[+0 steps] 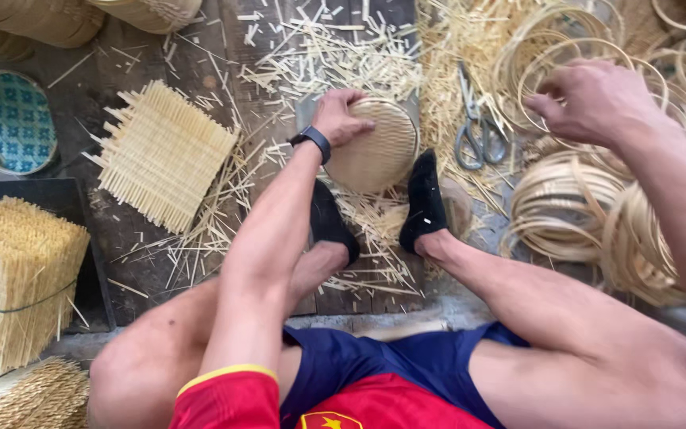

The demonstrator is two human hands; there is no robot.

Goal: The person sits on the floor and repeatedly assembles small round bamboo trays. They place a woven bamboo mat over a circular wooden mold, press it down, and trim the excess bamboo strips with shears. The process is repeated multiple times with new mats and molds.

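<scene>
left hand (341, 117) pressed flat on round woven basket (375, 147), steadied between both feet on floor | right hand (593, 99) among bamboo hoops (573, 199), grip seemingly pinching one, unclear | scissors (478, 131) within reach

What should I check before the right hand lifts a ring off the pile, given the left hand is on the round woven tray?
1. Left hand presses on the round woven tray: ok.
2. Feet brace the tray's near edge: ok.
3. Right hand is over the bamboo rings: ok.
4. Right hand has one ring gripped: cannot tell.
5. Scissors lie apart from both hands: ok.
6. Floor around the tray free of loose splints: not ok.
</scene>
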